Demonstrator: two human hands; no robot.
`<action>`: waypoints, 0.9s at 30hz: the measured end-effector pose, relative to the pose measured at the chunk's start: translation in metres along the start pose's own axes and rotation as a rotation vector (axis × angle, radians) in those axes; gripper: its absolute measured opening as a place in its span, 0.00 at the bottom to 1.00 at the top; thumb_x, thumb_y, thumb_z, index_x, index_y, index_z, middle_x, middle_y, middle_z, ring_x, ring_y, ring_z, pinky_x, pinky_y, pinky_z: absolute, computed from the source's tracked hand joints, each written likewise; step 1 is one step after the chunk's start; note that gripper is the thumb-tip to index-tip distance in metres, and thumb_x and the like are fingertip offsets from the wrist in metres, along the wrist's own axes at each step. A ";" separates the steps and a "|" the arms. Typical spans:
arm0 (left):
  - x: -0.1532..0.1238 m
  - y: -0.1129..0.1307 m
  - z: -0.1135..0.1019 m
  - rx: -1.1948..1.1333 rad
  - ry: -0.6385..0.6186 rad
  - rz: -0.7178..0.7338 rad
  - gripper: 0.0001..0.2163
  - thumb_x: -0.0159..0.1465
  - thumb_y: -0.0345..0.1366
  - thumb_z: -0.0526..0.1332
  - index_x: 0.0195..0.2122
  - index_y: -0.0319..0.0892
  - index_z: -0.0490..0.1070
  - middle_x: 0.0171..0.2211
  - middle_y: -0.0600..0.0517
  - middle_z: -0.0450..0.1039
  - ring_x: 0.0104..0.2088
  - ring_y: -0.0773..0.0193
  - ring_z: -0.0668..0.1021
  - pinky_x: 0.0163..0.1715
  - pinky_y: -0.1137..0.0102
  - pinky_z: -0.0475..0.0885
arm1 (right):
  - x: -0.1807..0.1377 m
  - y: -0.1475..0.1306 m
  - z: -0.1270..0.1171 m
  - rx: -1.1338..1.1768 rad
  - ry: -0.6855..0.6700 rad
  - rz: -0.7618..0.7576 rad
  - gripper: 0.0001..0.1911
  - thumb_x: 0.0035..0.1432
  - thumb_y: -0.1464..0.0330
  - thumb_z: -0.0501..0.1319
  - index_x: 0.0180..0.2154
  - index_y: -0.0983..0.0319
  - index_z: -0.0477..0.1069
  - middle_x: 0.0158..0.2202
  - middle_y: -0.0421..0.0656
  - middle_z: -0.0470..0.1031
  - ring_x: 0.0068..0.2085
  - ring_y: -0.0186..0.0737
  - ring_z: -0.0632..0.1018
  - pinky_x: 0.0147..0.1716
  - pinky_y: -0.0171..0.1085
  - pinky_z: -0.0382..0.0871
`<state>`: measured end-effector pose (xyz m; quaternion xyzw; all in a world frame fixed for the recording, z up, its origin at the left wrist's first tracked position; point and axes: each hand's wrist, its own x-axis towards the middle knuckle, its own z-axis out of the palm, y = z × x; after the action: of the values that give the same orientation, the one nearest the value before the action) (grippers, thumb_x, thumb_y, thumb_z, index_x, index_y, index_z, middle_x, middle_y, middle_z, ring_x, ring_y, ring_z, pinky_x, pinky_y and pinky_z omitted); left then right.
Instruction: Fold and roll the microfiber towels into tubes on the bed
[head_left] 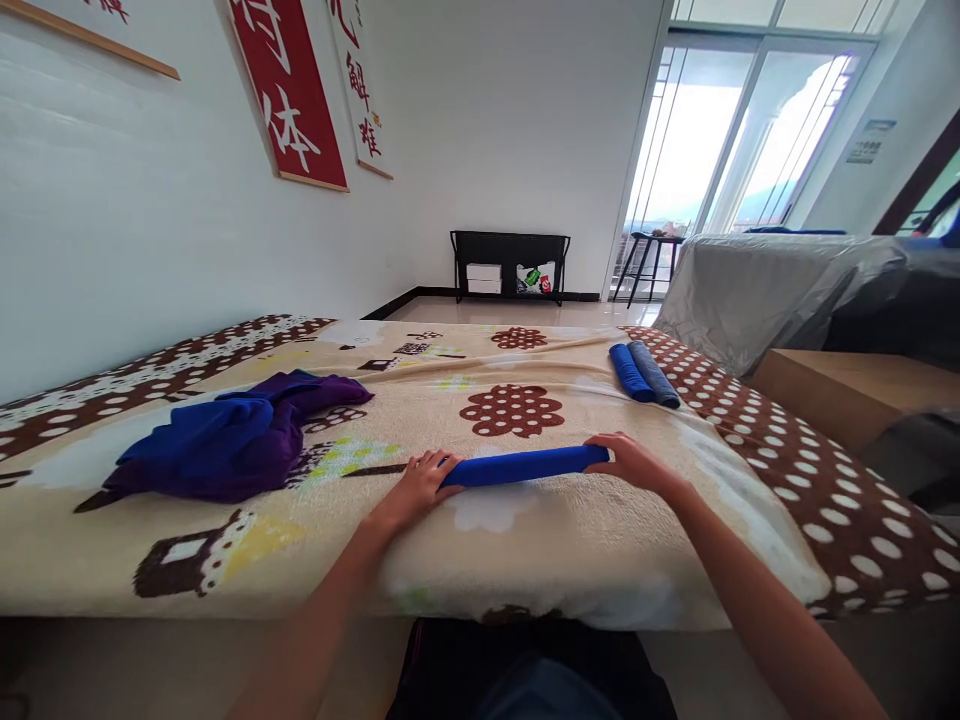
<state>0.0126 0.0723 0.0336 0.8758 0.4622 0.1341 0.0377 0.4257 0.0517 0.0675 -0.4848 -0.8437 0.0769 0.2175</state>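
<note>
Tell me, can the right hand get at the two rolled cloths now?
Likely yes: the two rolled cloths lie just beyond the right hand, with only blanket between. It holds one end of the long blue roll, so would probably need to let go first.

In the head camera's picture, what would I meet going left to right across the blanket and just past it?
Crumpled blue-and-purple cloth, left fingers, long blue cloth, bright blue roll, grey-blue roll, cardboard box.
</note>
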 end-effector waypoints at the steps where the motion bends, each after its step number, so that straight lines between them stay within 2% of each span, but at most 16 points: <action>1: 0.000 0.003 0.001 -0.014 -0.002 -0.003 0.20 0.69 0.48 0.55 0.60 0.50 0.65 0.56 0.45 0.70 0.57 0.51 0.69 0.58 0.54 0.59 | 0.002 -0.005 -0.013 0.023 0.000 -0.007 0.18 0.62 0.53 0.61 0.46 0.59 0.76 0.42 0.45 0.80 0.43 0.44 0.78 0.48 0.44 0.70; 4: -0.001 0.016 0.002 -0.059 -0.012 -0.006 0.20 0.69 0.46 0.54 0.61 0.50 0.64 0.59 0.45 0.69 0.60 0.50 0.67 0.59 0.51 0.57 | 0.010 -0.028 -0.057 0.164 0.043 -0.044 0.21 0.59 0.51 0.63 0.46 0.58 0.75 0.42 0.43 0.79 0.41 0.42 0.78 0.45 0.41 0.72; 7: 0.000 0.043 0.002 -0.158 -0.015 -0.017 0.22 0.67 0.49 0.57 0.60 0.51 0.65 0.59 0.45 0.70 0.57 0.49 0.70 0.57 0.53 0.59 | 0.020 -0.063 -0.100 0.311 0.190 -0.099 0.22 0.56 0.53 0.66 0.47 0.59 0.73 0.41 0.42 0.77 0.39 0.39 0.77 0.43 0.40 0.73; 10: 0.003 0.082 0.007 -0.305 -0.044 -0.005 0.25 0.61 0.54 0.62 0.56 0.49 0.69 0.49 0.48 0.76 0.49 0.50 0.73 0.54 0.57 0.64 | 0.033 -0.104 -0.135 0.359 0.332 -0.165 0.21 0.55 0.55 0.68 0.45 0.60 0.73 0.38 0.41 0.76 0.37 0.37 0.77 0.39 0.38 0.73; 13: 0.010 0.122 0.019 -0.475 -0.097 0.003 0.25 0.54 0.56 0.68 0.47 0.47 0.74 0.40 0.50 0.77 0.47 0.50 0.72 0.52 0.58 0.65 | 0.046 -0.141 -0.157 0.347 0.321 -0.235 0.18 0.54 0.57 0.68 0.42 0.61 0.74 0.34 0.39 0.75 0.34 0.34 0.76 0.33 0.35 0.71; 15: 0.014 0.141 0.031 -0.559 -0.101 -0.025 0.25 0.51 0.56 0.71 0.43 0.45 0.76 0.39 0.48 0.76 0.48 0.49 0.70 0.51 0.58 0.66 | 0.055 -0.158 -0.163 0.299 0.270 -0.265 0.17 0.53 0.58 0.68 0.40 0.62 0.74 0.32 0.38 0.74 0.32 0.32 0.75 0.31 0.33 0.69; 18: 0.018 0.154 0.046 -0.607 -0.097 -0.085 0.23 0.49 0.53 0.73 0.40 0.43 0.76 0.41 0.46 0.76 0.51 0.46 0.69 0.53 0.56 0.64 | 0.063 -0.170 -0.162 0.202 0.219 -0.277 0.16 0.53 0.59 0.67 0.39 0.64 0.75 0.31 0.36 0.73 0.31 0.31 0.74 0.31 0.32 0.67; 21: 0.018 0.155 0.053 -0.611 -0.131 -0.116 0.23 0.49 0.51 0.73 0.41 0.43 0.76 0.43 0.45 0.76 0.55 0.44 0.67 0.55 0.54 0.62 | 0.066 -0.170 -0.155 0.171 0.187 -0.261 0.16 0.52 0.59 0.67 0.39 0.64 0.76 0.31 0.35 0.73 0.32 0.30 0.74 0.31 0.30 0.65; 27: 0.016 0.148 0.049 -0.645 -0.160 -0.115 0.27 0.49 0.54 0.72 0.44 0.42 0.75 0.43 0.47 0.75 0.57 0.43 0.65 0.58 0.54 0.58 | 0.060 -0.168 -0.157 0.199 0.184 -0.244 0.16 0.52 0.59 0.67 0.39 0.63 0.75 0.31 0.38 0.75 0.31 0.32 0.74 0.29 0.31 0.63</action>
<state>0.1528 0.0041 0.0177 0.7990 0.4402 0.2019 0.3564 0.3373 0.0035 0.2826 -0.3600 -0.8610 0.0882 0.3482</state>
